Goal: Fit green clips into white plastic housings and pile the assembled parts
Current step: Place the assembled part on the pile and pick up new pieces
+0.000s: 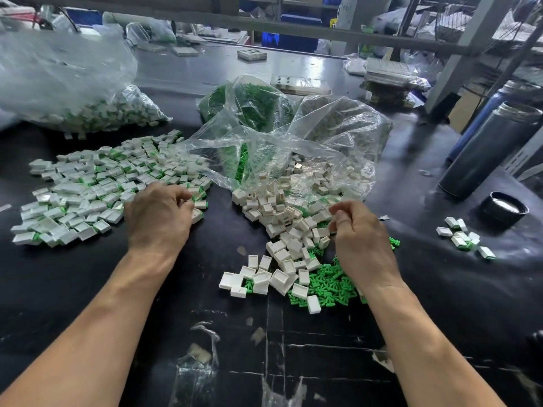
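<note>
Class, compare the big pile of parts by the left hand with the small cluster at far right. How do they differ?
The big pile holds very many parts; the small cluster only a few. The left hand touches the pile; the cluster lies apart from both hands. Both show white housings with green.

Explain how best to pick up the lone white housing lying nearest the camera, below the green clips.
Pinch the white housing across its two long sides, coming straight down from above. It lies flat and apart on the table, its sides free; green clips crowd only its far end.
</note>
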{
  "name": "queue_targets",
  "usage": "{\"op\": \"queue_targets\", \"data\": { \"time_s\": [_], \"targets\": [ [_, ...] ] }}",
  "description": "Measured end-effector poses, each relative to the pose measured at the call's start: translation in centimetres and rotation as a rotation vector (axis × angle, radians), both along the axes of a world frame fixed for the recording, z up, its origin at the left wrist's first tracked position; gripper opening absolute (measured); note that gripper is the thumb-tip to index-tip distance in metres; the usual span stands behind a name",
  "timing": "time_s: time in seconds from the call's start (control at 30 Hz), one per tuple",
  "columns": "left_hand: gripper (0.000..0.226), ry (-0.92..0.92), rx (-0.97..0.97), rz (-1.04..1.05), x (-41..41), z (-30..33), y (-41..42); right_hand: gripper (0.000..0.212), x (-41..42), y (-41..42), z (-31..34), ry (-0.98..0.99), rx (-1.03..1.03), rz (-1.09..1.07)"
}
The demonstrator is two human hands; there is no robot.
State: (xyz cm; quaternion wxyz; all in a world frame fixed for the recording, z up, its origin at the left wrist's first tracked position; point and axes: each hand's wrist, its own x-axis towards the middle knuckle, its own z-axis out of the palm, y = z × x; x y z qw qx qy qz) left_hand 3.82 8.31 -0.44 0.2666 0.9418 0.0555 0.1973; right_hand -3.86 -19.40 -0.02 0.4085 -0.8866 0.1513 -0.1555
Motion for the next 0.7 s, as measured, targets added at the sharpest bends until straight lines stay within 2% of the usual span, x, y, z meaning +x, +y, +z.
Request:
{"op": "queue_targets", "data": {
  "time_s": [0.1,0.17,0.23,0.33,0.4,0.53,0.7],
  "targets": [
    [0.025,-0.011,0.04,0.021,0.0,0.1,0.1,0.015,0.0,-0.8,0.0,-0.008,-0.091,-0.043],
    [0.023,-0.056,0.046,0.007,-0.1,0.3,0.0,0.027,0.0,-1.4,0.3,0.006,-0.107,-0.07],
    [0.012,-0.07,-0.022,-0.057,-0.4,0.6,-0.4,0.044,0.0,-1.9,0.5,0.024,-0.111,-0.089],
    [0.008,0.087,-0.181,-0.234,-1.4,1.2,-1.6,0.056,0.1,-2.6,0.7,0.08,-0.117,-0.09],
    [0.012,0.206,-0.185,-0.38,-2.1,1.5,-2.3,0.049,0.1,-3.0,0.7,0.117,-0.116,-0.061],
    [0.007,0.422,-0.189,-0.544,-2.9,1.9,-3.1,0.017,-0.1,-3.3,1.0,0.174,-0.074,0.052],
    [0.006,0.522,-0.158,-0.606,-3.2,2.0,-3.0,0.013,-0.8,-2.8,1.5,0.309,-0.055,0.288]
  ]
}}
